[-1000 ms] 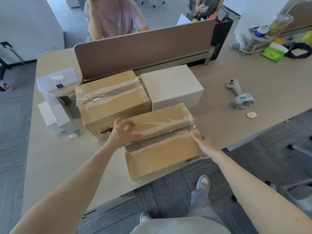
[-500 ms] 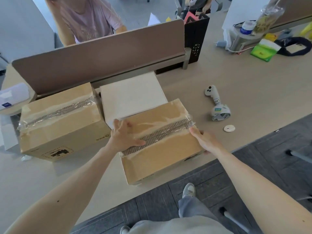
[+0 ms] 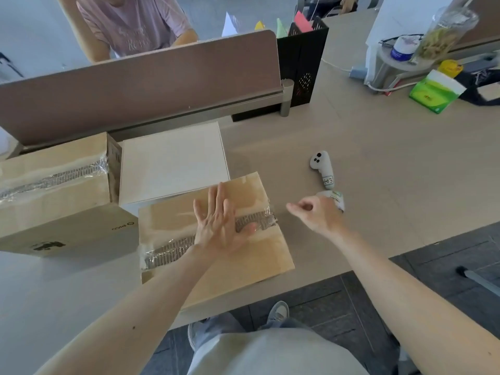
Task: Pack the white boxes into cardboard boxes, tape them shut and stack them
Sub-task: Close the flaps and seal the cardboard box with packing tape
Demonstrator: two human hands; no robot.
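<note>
Your left hand lies flat, fingers straight, on top of the cardboard box, palm across its taped seam. That box sits under the hand, close to the near edge of the surface. The white box is just beyond your fingertips, and a second taped cardboard box lies off to the hand's left.

Your right hand, fingers loosely curled and holding nothing, hovers just short of the tape roll, which it partly hides. The controller lies just past the roll.

The tape looks wrinkled beside your left thumb and may lift unless you press it down. If you drag toward yourself, the box could slip off the edge. A hasty reach could send the roll away or bump the controller.
</note>
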